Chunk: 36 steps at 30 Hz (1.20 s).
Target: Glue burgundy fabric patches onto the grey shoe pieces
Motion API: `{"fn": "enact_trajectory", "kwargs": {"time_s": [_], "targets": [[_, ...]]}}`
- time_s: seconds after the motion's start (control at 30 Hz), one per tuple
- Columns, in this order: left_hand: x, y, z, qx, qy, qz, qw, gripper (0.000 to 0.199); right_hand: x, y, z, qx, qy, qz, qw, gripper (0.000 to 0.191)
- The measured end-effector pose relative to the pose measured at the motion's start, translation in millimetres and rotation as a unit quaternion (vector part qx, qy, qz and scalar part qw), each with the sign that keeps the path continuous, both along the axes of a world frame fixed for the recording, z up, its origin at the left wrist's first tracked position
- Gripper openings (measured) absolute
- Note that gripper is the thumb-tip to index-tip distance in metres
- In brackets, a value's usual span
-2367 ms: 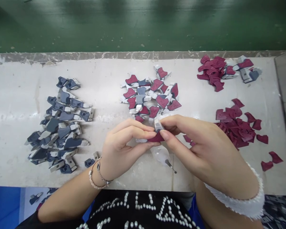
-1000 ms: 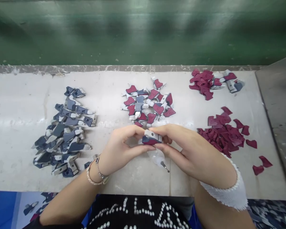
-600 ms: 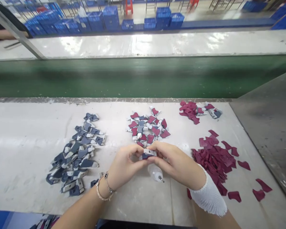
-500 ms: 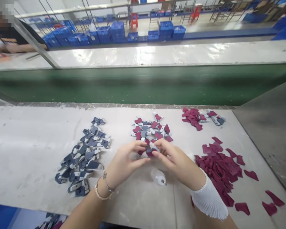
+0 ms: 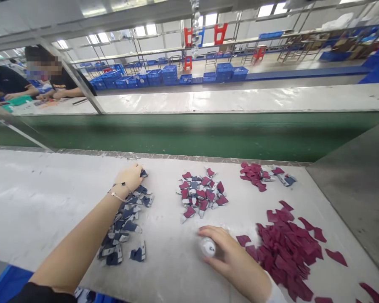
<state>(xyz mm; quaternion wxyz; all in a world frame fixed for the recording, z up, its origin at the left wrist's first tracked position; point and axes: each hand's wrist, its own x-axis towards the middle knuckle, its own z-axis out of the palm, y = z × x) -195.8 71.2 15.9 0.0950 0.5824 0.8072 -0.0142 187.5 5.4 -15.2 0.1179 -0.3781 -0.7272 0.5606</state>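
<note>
My left hand (image 5: 131, 176) reaches to the far end of a pile of dark blue-grey and white fabric pieces (image 5: 126, 221). Its fingers are bent down beside a blue-grey piece (image 5: 144, 173); the fingertips are partly hidden. Fingers and thumb of my right hand (image 5: 230, 256) curve round a small translucent bottle (image 5: 207, 247), its metal tip facing me. Beyond it lies a pile of maroon, grey and white pieces (image 5: 205, 191). Beside my right hand, cut maroon pieces (image 5: 287, 244) form a large heap.
A smaller maroon heap (image 5: 252, 176) with a few blue-grey and white pieces lies far right. A metal panel (image 5: 356, 181) borders the right side. Behind the table runs a green strip (image 5: 189, 136). People (image 5: 66, 80) sit far left; a blue crate (image 5: 9, 282) stands below.
My hands have parted; the piece between them is gone from them. My left hand has moved to the blue-grey pile, my right hand down to the bottle. The view has tilted up.
</note>
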Motion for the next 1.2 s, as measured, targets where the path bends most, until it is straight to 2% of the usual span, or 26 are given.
{"fn": "enact_trajectory", "kwargs": {"time_s": [0.1,0.17,0.3,0.37,0.4,0.5,0.63,0.7,0.73,0.8,0.9,1.0,1.07,1.1,1.2], "targets": [[1.7,8.7,3.4,-0.007,-0.013,-0.008,1.000,0.024,-7.5,-0.5,1.7,-0.018,0.021,-0.010,1.000,0.029],[11.7,3.9,12.6,0.007,-0.042,-0.020,0.999,0.024,-1.1,0.0,11.3,-0.036,0.033,-0.011,0.999,0.029],[58.0,-26.7,33.0,0.049,-0.158,-0.062,0.984,0.031,22.3,6.7,43.5,-0.091,0.072,-0.057,0.992,0.050],[88.4,-43.6,35.9,0.062,-0.235,-0.082,0.966,0.035,30.6,16.2,60.3,-0.090,0.111,-0.093,0.985,0.045],[102.9,-50.6,34.2,0.083,-0.344,-0.084,0.932,0.035,33.3,22.4,66.9,-0.081,0.131,-0.106,0.982,0.040],[137.9,-63.6,17.6,0.097,-0.588,-0.004,0.803,0.030,37.4,42.8,73.8,-0.072,0.161,-0.123,0.977,0.035],[161.7,-68.7,-12.0,0.028,-0.774,0.080,0.628,0.026,40.3,61.2,55.0,-0.112,0.182,-0.106,0.971,0.048],[166.6,-69.9,-20.7,-0.015,-0.811,0.105,0.576,0.026,41.7,63.8,44.2,-0.129,0.191,-0.087,0.969,0.047],[168.1,-70.5,-23.0,-0.025,-0.816,0.111,0.567,0.028,42.2,63.9,40.7,-0.125,0.193,-0.078,0.970,0.045],[170.0,-72.0,-24.9,-0.025,-0.812,0.102,0.575,0.038,42.6,62.5,38.4,-0.102,0.196,-0.069,0.973,0.044],[172.9,-75.2,-24.1,-0.018,-0.782,0.057,0.620,0.057,40.9,59.3,43.0,-0.076,0.207,-0.062,0.973,0.042],[177.0,-79.0,-22.2,0.000,-0.726,0.027,0.687,0.054,36.7,56.6,49.3,-0.056,0.195,-0.096,0.975,0.039],[179.6,-80.5,-21.4,0.012,-0.699,0.012,0.715,0.049,33.1,55.4,51.5,-0.047,0.186,-0.110,0.975,0.031],[180.5,-80.8,-21.2,0.016,-0.692,0.004,0.721,0.048,31.1,55.0,51.7,-0.064,0.190,-0.102,0.975,0.030],[182.2,-79.7,-21.5,0.035,-0.680,-0.018,0.732,0.050,24.1,53.9,49.7,-0.180,0.236,-0.046,0.954,0.042]]}}
